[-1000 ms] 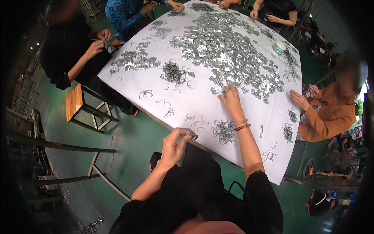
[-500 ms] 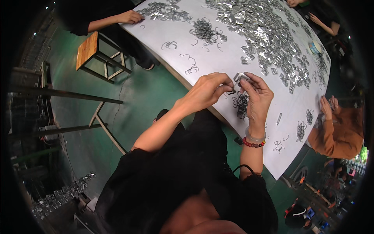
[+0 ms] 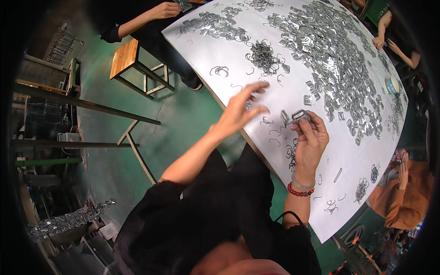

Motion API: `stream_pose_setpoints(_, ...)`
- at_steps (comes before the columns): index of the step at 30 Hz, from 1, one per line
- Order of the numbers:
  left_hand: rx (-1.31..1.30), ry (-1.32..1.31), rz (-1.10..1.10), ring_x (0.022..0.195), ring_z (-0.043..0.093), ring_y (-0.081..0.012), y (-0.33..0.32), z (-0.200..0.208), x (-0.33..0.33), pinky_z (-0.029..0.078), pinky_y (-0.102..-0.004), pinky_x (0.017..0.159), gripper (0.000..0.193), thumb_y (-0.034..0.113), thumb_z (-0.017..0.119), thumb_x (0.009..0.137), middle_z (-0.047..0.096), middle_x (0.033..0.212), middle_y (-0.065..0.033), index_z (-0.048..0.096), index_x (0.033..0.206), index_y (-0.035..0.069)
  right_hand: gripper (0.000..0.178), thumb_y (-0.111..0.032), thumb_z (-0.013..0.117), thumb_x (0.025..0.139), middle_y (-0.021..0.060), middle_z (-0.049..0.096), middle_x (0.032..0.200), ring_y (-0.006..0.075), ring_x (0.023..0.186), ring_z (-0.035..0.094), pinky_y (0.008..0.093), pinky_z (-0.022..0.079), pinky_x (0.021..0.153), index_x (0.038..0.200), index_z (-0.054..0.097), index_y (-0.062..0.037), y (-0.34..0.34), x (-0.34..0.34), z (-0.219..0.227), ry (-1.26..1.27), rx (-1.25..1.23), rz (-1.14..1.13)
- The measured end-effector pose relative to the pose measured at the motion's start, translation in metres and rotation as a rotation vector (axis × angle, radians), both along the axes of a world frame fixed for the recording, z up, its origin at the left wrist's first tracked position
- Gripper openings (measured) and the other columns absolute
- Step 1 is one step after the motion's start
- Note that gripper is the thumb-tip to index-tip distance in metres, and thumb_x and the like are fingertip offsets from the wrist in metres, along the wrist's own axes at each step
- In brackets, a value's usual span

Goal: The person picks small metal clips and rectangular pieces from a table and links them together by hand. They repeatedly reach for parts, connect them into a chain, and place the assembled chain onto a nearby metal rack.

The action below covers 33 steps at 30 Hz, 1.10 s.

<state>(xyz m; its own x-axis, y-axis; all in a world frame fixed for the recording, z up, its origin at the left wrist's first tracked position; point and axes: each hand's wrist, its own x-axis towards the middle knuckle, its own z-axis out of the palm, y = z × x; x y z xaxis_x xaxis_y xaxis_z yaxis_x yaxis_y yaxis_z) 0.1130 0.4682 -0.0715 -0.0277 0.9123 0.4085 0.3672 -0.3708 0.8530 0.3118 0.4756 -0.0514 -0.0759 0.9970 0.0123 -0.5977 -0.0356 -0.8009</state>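
My right hand (image 3: 310, 140), wearing bracelets at the wrist, pinches a small silver metal buckle (image 3: 300, 114) between thumb and fingers above the white tabletop (image 3: 341, 153). My left hand (image 3: 240, 110) is held apart from it over the table's near edge, fingers spread, with nothing visible in them. Just left of the held buckle is a small metal piece (image 3: 285, 117); whether it touches the table I cannot tell. Dark bent wire hooks (image 3: 291, 153) lie beside my right hand, partly hidden by it. More loose hooks (image 3: 274, 137) are scattered between my hands.
A large heap of silver buckles (image 3: 339, 64) spreads across the table, beside a tangled pile of wire hooks (image 3: 263, 56). A small tub (image 3: 392, 85) stands at the right. Other people sit around the table, one in a brown sleeve (image 3: 398, 197). A wooden-topped stool (image 3: 124, 58) stands at left.
My left hand has drawn away from the buckle and its fingers have spread. My right hand still holds the buckle. The whole view has shifted, with the table lower and further right.
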Motion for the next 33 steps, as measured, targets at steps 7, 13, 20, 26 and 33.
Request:
stream_pose_setpoints(7, 0.059, 0.747, 0.195, 0.086, 0.059, -0.0298, 0.144, -0.068, -0.099, 0.049, -0.0376, 0.074, 0.013, 0.013, 0.067, 0.078, 0.064, 0.085, -0.0109, 0.071, 0.088, 0.007, 0.019, 0.009, 0.061, 0.082, 0.0163, 0.065, 0.084, 0.0198, 0.069, 0.064, 0.0319, 0.056, 0.062, 0.1, 0.059, 0.0087, 0.008, 0.015, 0.009, -0.1, 0.036, 0.008)
stream_pose_setpoints(13, -0.059, 0.842, 0.259, 0.084, 0.06, -0.0272, 0.149, -0.046, -0.098, 0.049, -0.0363, 0.073, 0.017, 0.02, 0.069, 0.077, 0.063, 0.085, -0.0104, 0.071, 0.09, 0.01, 0.017, 0.008, 0.061, 0.082, 0.0157, 0.065, 0.083, 0.0183, 0.069, 0.063, 0.031, 0.056, 0.062, 0.099, 0.06, 0.0099, -0.003, 0.025, 0.01, -0.146, 0.04, 0.01)
stream_pose_setpoints(20, -0.593, -0.461, -0.132, 0.079, 0.063, -0.0136, 0.061, 0.025, -0.056, 0.051, -0.0266, 0.07, 0.022, 0.021, 0.067, 0.086, 0.066, 0.09, -0.0063, 0.066, 0.093, 0.0, 0.02, 0.005, 0.063, 0.083, 0.0146, 0.065, 0.083, 0.0182, 0.068, 0.064, 0.0282, 0.055, 0.064, 0.101, 0.061, 0.0117, -0.024, 0.002, 0.015, -0.252, 0.065, 0.064)
stream_pose_setpoints(26, -0.587, -0.599, -0.338, 0.095, 0.06, -0.0152, -0.025, 0.057, -0.014, 0.049, -0.0288, 0.081, 0.023, 0.021, 0.071, 0.083, 0.065, 0.099, -0.0086, 0.067, 0.092, 0.001, 0.025, 0.002, 0.068, 0.08, 0.0136, 0.064, 0.086, 0.0174, 0.067, 0.065, 0.0251, 0.054, 0.064, 0.103, 0.061, 0.0099, -0.038, -0.019, 0.013, -0.312, 0.071, 0.032)
stream_pose_setpoints(33, -0.473, -0.449, -0.229, 0.098, 0.056, -0.0158, -0.045, 0.053, -0.001, 0.044, -0.0295, 0.087, 0.022, 0.019, 0.071, 0.082, 0.063, 0.106, -0.0115, 0.067, 0.091, 0.0, 0.018, 0.005, 0.066, 0.08, 0.0111, 0.062, 0.089, 0.0167, 0.072, 0.065, 0.0248, 0.056, 0.065, 0.098, 0.062, 0.0075, -0.056, -0.027, 0.016, -0.442, 0.197, -0.066)
